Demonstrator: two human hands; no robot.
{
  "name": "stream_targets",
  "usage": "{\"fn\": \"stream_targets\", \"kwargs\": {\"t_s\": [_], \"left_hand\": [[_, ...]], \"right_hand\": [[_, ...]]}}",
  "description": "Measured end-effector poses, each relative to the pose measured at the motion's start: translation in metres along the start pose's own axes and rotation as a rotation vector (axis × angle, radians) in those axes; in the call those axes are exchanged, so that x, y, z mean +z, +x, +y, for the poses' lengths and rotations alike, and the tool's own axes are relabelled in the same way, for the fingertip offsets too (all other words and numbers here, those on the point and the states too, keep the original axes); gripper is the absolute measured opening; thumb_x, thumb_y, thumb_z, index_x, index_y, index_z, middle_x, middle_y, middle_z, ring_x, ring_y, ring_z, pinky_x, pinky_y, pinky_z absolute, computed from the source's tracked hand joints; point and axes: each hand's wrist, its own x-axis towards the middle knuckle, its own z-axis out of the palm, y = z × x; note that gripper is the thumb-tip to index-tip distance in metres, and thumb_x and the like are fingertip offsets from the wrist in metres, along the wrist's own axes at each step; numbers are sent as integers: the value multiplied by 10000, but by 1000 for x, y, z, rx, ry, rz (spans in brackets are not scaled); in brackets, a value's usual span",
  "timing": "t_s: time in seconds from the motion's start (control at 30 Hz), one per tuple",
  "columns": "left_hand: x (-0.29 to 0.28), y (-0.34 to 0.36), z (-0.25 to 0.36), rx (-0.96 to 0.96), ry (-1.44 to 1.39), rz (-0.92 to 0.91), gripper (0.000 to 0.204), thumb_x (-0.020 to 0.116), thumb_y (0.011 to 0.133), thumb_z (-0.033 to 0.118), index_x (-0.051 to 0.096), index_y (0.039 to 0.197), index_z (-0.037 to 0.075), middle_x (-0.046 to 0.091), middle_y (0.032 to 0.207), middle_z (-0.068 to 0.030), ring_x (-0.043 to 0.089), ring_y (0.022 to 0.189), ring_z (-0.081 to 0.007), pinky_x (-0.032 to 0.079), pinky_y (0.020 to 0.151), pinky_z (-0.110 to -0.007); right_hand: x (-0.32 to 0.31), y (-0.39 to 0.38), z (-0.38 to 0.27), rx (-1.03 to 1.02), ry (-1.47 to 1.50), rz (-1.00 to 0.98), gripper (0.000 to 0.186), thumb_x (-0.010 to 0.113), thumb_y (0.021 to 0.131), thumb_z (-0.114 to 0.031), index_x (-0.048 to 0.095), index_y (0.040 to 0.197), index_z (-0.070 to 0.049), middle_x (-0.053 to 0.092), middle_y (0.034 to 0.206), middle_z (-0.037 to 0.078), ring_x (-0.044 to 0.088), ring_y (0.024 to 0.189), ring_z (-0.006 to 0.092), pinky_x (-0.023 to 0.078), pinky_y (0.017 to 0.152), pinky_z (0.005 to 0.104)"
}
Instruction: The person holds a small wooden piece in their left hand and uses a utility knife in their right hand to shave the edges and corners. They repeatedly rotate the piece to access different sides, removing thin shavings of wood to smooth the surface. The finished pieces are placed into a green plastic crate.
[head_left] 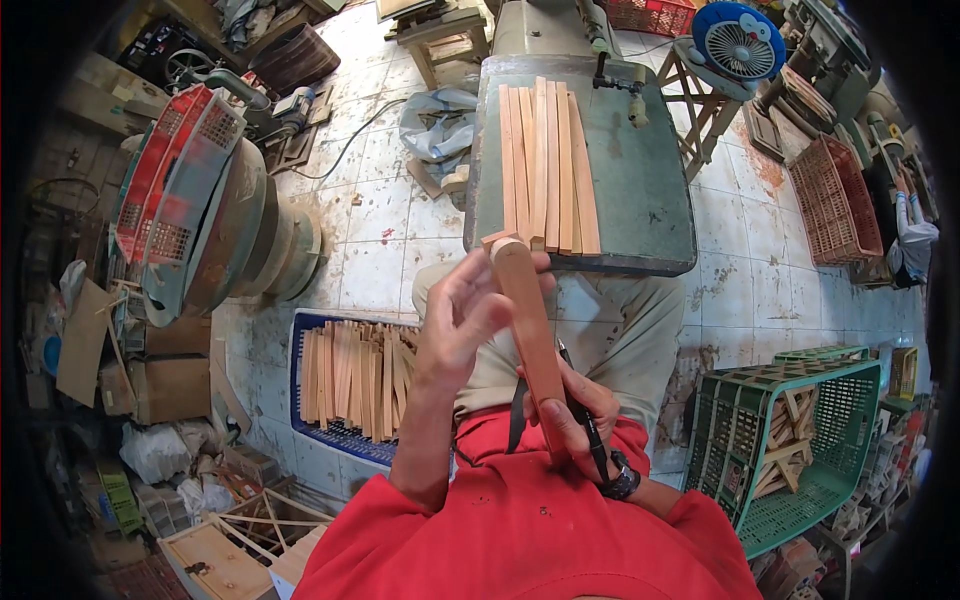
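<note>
My left hand [458, 318] has its fingers curled behind the upper end of a reddish wooden piece [525, 320], thumb apart at its side. The piece slants down toward my body; its top has a pale rounded mark and a small wooden bit across it. My right hand [582, 415] grips the lower part of the piece along with a black pen-like tool [598, 450]. Just beyond my hands, a row of pale wooden sticks [540, 165] lies on a grey-green machine table [640, 180].
A blue crate [310, 440] full of sticks stands at left, a green crate [730, 500] with wood pieces at right. A round machine [260, 230] with red baskets is left. A blue fan [730, 40] on a stool and a red-brown crate [835, 200] are at right.
</note>
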Motion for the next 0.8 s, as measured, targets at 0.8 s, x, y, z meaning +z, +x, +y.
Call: {"fn": "stream_targets", "kwargs": {"t_s": [0.8], "left_hand": [[28,-3,13,94,500,63,385,688,871,19,503,1202,-49,659,1038,-133,665,924,-181,555,833,-307]], "right_hand": [[-59,98,-94,-457,-193,52,409,559,983,-305,591,1184,50,679,1005,183,618,728,204,502,665,300]]}}
